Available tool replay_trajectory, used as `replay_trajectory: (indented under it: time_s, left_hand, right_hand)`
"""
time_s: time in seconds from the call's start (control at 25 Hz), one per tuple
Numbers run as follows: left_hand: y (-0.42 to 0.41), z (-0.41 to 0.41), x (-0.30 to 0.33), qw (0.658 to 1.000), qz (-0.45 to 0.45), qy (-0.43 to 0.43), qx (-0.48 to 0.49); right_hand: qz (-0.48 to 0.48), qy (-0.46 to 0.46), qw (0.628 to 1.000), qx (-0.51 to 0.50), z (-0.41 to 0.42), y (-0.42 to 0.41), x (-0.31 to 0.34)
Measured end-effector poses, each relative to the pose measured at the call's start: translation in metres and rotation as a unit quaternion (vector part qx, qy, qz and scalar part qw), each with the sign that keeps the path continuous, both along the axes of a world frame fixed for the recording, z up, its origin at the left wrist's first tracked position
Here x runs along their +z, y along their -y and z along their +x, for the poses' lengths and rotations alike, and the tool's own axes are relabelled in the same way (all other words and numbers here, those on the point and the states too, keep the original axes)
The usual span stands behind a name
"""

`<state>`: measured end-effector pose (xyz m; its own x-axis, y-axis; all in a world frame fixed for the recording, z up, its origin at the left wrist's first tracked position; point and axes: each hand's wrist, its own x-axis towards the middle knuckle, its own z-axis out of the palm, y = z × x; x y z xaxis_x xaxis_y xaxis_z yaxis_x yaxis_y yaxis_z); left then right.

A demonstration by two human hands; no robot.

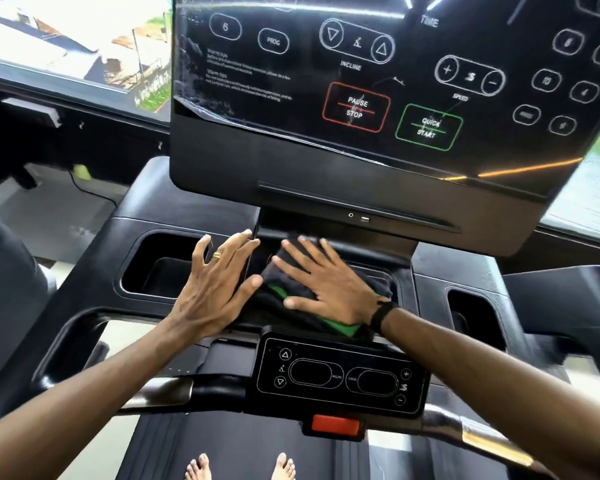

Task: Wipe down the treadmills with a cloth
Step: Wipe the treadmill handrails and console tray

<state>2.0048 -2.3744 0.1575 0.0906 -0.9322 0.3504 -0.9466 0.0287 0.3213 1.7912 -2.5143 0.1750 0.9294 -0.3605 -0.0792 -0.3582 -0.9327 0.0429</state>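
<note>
I'm mid-wipe: my right hand (329, 282) presses the dark-and-green cloth (312, 313) flat into the console tray; my left hand (219, 282) rests open beside it. Next, probably sweep toward the cup holder (153, 268) under my left fingers.

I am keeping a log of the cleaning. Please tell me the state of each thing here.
Cloth: bunched, in the centre tray, under the right hand.
Right hand: flat, pressing the cloth.
Left hand: open, resting beside the tray.
Left cup holder: empty.
Console: film peeling at the left edge.
</note>
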Motion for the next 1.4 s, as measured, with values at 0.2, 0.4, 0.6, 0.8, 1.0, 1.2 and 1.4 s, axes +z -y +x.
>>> replay_trajectory:
  time_s: [0.2,0.4,0.6,0.8,1.0,1.2,1.4]
  left_hand:
    - [-0.002,0.0,-0.001,1.0,0.021,0.01,-0.002]
    - [-0.002,-0.002,0.0,0.996,0.045,0.058,-0.042]
    - [0.006,-0.011,0.004,0.991,0.058,0.067,-0.101]
    - [0.028,-0.026,0.015,0.984,0.063,0.05,-0.156]
    - [0.057,-0.045,0.023,0.967,0.075,0.107,-0.219]
    - [0.068,-0.078,0.029,0.969,0.087,0.1,-0.21]
    - [0.091,-0.112,0.037,0.96,0.095,0.122,-0.234]
  right_hand:
    - [-0.017,-0.011,0.99,-0.142,-0.091,0.018,0.002]
    - [0.044,0.083,0.924,-0.37,-0.127,-0.011,-0.012]
    - [0.063,0.069,0.937,-0.337,-0.15,-0.03,-0.008]
    - [0.026,0.092,0.878,-0.469,-0.13,0.013,-0.008]
    - [0.003,0.085,0.925,-0.371,-0.138,-0.015,-0.015]
    - [-0.003,0.1,0.891,-0.444,-0.17,0.001,-0.02]
    - [0.024,0.141,0.87,-0.471,-0.128,0.052,-0.013]
